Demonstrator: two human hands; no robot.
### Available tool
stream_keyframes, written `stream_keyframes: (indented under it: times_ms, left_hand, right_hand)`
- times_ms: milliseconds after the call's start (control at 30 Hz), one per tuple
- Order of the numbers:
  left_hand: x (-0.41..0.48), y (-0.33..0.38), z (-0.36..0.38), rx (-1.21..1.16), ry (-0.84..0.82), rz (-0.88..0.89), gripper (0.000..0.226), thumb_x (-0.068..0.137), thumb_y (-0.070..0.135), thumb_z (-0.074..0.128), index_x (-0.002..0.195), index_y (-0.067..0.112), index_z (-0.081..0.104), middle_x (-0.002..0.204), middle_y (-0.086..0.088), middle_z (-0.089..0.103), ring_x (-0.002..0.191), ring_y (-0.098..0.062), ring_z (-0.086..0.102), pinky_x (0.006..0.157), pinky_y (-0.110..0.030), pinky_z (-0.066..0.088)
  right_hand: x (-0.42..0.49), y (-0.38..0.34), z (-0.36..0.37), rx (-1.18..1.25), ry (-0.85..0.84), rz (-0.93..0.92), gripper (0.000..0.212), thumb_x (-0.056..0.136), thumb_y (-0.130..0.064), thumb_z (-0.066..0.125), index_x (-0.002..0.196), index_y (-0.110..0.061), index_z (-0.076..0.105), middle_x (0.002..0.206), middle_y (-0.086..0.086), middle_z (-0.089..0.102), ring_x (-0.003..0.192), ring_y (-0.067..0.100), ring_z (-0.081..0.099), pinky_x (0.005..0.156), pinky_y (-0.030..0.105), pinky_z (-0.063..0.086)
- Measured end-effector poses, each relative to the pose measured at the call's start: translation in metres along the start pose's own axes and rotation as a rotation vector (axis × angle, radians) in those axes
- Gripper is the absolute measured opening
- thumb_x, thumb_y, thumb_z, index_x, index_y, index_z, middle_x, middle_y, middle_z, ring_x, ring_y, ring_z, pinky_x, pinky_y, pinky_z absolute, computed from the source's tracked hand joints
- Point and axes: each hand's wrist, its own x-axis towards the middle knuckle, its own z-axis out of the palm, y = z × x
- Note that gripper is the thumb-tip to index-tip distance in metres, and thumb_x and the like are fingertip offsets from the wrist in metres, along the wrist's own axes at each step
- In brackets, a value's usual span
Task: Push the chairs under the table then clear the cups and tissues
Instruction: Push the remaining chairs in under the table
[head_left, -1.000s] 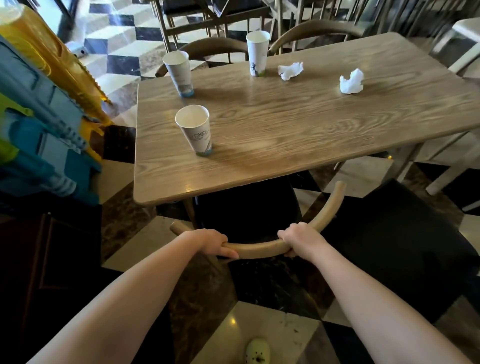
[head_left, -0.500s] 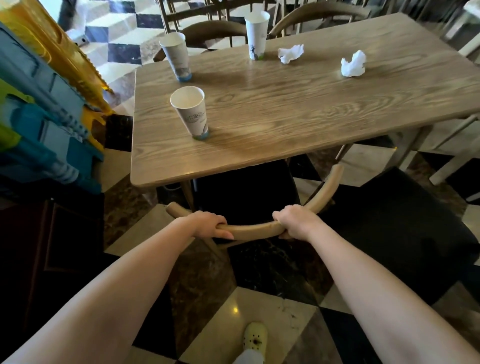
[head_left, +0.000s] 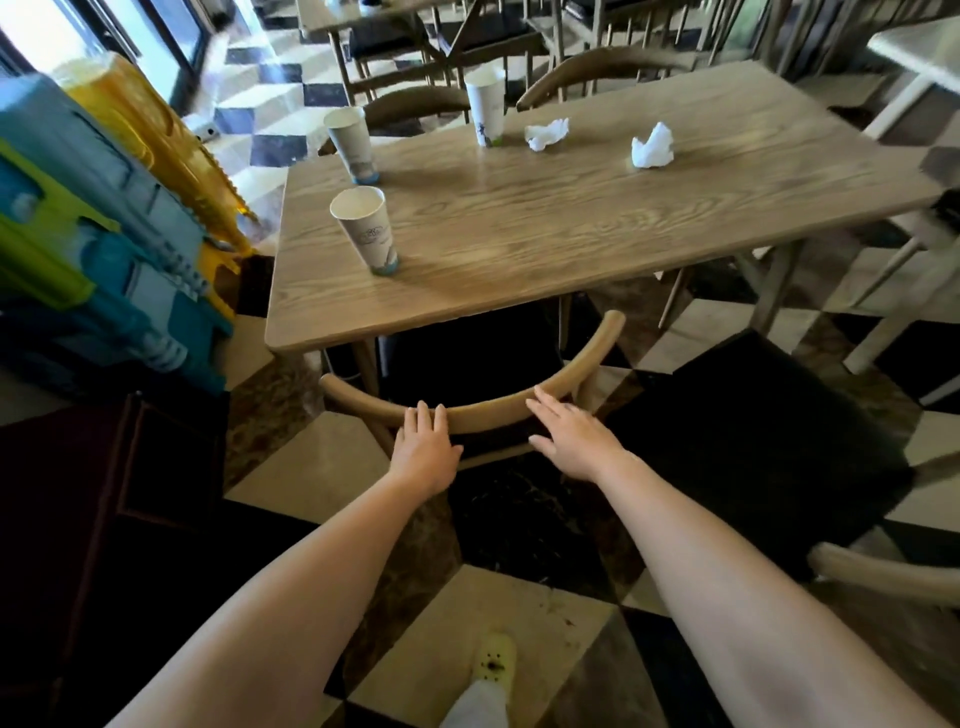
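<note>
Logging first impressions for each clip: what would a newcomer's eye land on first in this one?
Most likely the two bare arms reaching forward, the left hand and right hand open, fingers spread over the curved wooden chair back at the near edge of the table. Next, three paper cups stand toward its left and far side, and two crumpled tissues lie along its far edge.

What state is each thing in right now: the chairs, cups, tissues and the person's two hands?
Near chair: seat tucked under the table, backrest sticking out.
Right chair: not under the table.
Left hand: open, fingers flat on the backrest, no grip.
Right hand: open, fingers spread on the backrest.
Nearest cup: upright, looks empty.
Left far cup: upright.
Tall far cup: upright.
Left tissue: crumpled.
Right tissue: crumpled.
</note>
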Motion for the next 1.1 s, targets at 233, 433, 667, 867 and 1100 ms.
stream_keyframes:
  times_ms: [233,433,667,867,1100]
  left_hand:
    - [-0.053,0.105,0.044,0.123,-0.099,0.018,0.062,0.102,0.041,0.030,0.154,0.015,0.011,0.163,-0.008,0.009,0.150,-0.028,0.000,0.120,-0.051,0.001]
    - [-0.099,0.214,0.075,0.237,-0.226,0.160,0.061,0.101,0.045,0.032,0.153,0.017,0.018,0.161,-0.007,0.018,0.150,-0.028,0.006,0.119,-0.052,0.004]
    - [-0.106,0.326,0.074,0.228,-0.303,0.298,0.062,0.097,0.048,0.041,0.149,0.019,0.027,0.152,-0.010,0.037,0.140,-0.031,0.033,0.113,-0.045,0.032]
    - [-0.076,0.410,0.072,0.202,-0.362,0.403,0.061,0.097,0.046,0.042,0.149,0.018,0.026,0.149,-0.011,0.038,0.135,-0.032,0.039,0.109,-0.046,0.037]
    - [-0.047,0.486,0.097,0.095,-0.385,0.413,0.072,0.091,0.053,0.046,0.151,0.020,0.023,0.151,-0.005,0.038,0.135,-0.026,0.041,0.110,-0.040,0.037]
  right_hand:
    - [-0.111,0.056,0.004,0.016,-0.180,0.206,0.070,0.092,-0.062,0.032,0.149,-0.024,0.020,0.159,0.001,0.020,0.146,0.024,0.020,0.117,0.044,0.024]
    - [-0.229,0.106,0.004,-0.069,-0.193,0.366,0.069,0.092,-0.058,0.041,0.149,-0.026,0.022,0.158,0.004,0.022,0.144,0.027,0.025,0.114,0.043,0.028]
    - [-0.331,0.171,-0.039,0.029,-0.159,0.402,0.068,0.093,-0.049,0.047,0.150,-0.021,0.022,0.156,0.006,0.028,0.141,0.028,0.031,0.113,0.042,0.032]
    - [-0.360,0.232,-0.062,0.091,-0.021,0.484,0.055,0.091,-0.042,0.055,0.141,-0.025,0.039,0.141,0.006,0.049,0.127,0.028,0.048,0.100,0.040,0.042]
    - [-0.346,0.323,-0.101,-0.014,-0.107,0.449,0.058,0.089,-0.044,0.054,0.140,-0.020,0.040,0.143,0.007,0.043,0.133,0.028,0.040,0.107,0.042,0.038]
